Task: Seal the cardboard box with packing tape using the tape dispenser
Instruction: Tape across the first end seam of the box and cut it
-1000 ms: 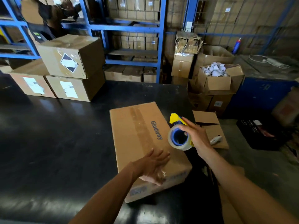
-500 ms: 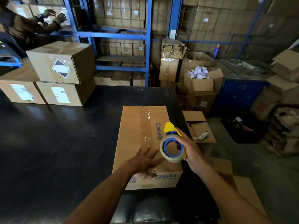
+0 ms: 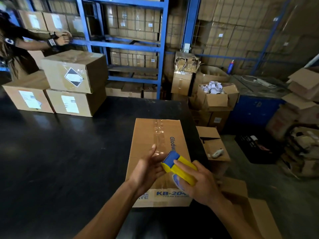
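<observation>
A flat brown cardboard box (image 3: 146, 135) with blue "Glodway" print lies on the black table (image 3: 60, 152), a strip of clear tape running along its top seam. My right hand (image 3: 200, 183) grips the yellow and blue tape dispenser (image 3: 179, 167) above the box's near end, its blue front pointing away and left. My left hand (image 3: 148, 168) is raised off the box beside the dispenser's front edge, fingers loosely curled and touching it. The tape roll is mostly hidden under my right hand.
Three taped boxes (image 3: 72, 80) are stacked at the table's far left, where another person's arms (image 3: 51, 40) reach toward blue shelving (image 3: 160, 49). Open cartons (image 3: 215, 97) and loose cardboard (image 3: 212, 144) crowd the floor to the right of the table edge.
My left hand has lifted off the box top and come up to the dispenser's front. My right hand has turned the dispenser so its yellow body faces up instead of the roll.
</observation>
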The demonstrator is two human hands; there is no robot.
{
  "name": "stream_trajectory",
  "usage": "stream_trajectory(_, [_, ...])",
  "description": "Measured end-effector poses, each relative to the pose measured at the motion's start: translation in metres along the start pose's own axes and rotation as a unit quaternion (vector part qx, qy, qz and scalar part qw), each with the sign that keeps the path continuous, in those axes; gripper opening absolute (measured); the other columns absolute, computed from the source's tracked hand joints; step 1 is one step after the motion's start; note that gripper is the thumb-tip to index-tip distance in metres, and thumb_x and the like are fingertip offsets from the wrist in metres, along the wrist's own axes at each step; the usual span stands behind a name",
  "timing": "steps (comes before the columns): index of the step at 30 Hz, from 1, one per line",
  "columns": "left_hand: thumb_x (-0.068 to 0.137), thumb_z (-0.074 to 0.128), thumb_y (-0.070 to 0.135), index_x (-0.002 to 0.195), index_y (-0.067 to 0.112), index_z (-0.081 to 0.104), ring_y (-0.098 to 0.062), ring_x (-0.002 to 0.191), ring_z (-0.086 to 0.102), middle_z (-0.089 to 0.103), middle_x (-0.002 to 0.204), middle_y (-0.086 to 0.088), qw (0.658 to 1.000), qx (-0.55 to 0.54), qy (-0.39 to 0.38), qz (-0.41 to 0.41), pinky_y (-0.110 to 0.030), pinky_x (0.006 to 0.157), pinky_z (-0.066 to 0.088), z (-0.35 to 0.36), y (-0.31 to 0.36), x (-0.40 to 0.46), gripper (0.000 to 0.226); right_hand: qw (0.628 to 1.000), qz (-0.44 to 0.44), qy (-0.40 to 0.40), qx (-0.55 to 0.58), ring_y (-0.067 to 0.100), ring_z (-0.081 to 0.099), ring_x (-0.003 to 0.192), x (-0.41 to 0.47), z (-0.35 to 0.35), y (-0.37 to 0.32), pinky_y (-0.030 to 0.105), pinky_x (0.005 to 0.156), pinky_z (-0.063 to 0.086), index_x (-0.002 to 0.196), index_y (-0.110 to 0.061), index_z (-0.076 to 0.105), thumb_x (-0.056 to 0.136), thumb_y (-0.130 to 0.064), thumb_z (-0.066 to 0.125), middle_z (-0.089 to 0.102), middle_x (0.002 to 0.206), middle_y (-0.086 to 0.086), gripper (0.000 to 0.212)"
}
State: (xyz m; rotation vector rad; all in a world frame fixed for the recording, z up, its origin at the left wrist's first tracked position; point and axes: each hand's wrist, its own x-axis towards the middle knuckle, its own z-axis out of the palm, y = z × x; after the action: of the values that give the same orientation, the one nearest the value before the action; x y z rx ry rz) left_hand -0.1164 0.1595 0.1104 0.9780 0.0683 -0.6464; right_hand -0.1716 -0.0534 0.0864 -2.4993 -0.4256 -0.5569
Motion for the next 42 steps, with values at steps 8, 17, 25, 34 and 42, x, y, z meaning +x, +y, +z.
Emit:
stream_trajectory(8, [0.099,0.055,0.041,0.121,0.003,0.065,-0.028,0.107,0.069,0.072,0.119,-0.019,0.998,-0.019,0.058,0.014,-0.044,0.109,0.046,-0.011,0.009,-0.013,0.045,0.997,-0.041,0.012,0.064,0.001,0.048,0.076,0.007,0.018,-0.014,0.018,0.062,0.046,0.136,-0.042,0.055,0.085,-0.04,0.07,0.046,0.1,-0.008,0.053])
stream_trajectory(17, [0.097,0.039,0.068,0.116,0.013,0.073,-0.011,0.105,0.069,0.076,0.11,-0.003,0.984,0.137,0.115,-0.012,-0.026,0.101,0.046,-0.014,0.0,-0.003,0.067,0.997,-0.047,-0.001,0.06,0.01,0.054,0.077,0.016,0.02,-0.019,0.027,0.061,0.052,0.134,-0.043,0.056,0.088,-0.05,0.06,0.048,0.099,-0.004,0.047])
stream_trajectory(25, [0.095,0.066,0.033,0.094,0.013,0.071,-0.016,0.073,0.072,0.076,0.079,-0.006,0.991,0.026,0.125,-0.043,-0.031,0.085,0.056,-0.027,0.014,0.003,0.021,0.992,-0.042,-0.042,0.108,0.01,0.058,0.093,0.022,0.022,-0.009,0.03,0.071,0.053,0.138,-0.045,0.052,0.085,-0.038,0.069,0.053,0.109,-0.004,0.056])
stream_trajectory(34, [0.091,0.074,0.02,0.092,0.0,0.077,-0.014,0.054,0.069,0.073,0.065,-0.008,0.95,0.092,0.297,0.025,-0.027,0.049,0.057,-0.041,-0.004,0.014,0.02,0.993,-0.042,-0.091,0.068,0.007,0.054,0.089,0.028,0.032,-0.015,0.031,0.073,0.052,0.136,-0.056,0.047,0.085,-0.051,0.065,0.05,0.104,-0.011,0.054])
stream_trajectory(42, [0.092,0.072,0.027,0.073,0.016,0.078,-0.015,0.063,0.069,0.074,0.063,0.0,0.878,0.175,0.427,0.124,-0.032,0.068,0.059,-0.083,-0.038,-0.001,0.023,0.975,-0.107,-0.189,-0.037,0.009,0.049,0.074,0.035,0.014,-0.001,0.021,0.06,0.036,0.131,-0.067,0.041,0.081,-0.074,0.053,0.045,0.093,-0.007,0.052])
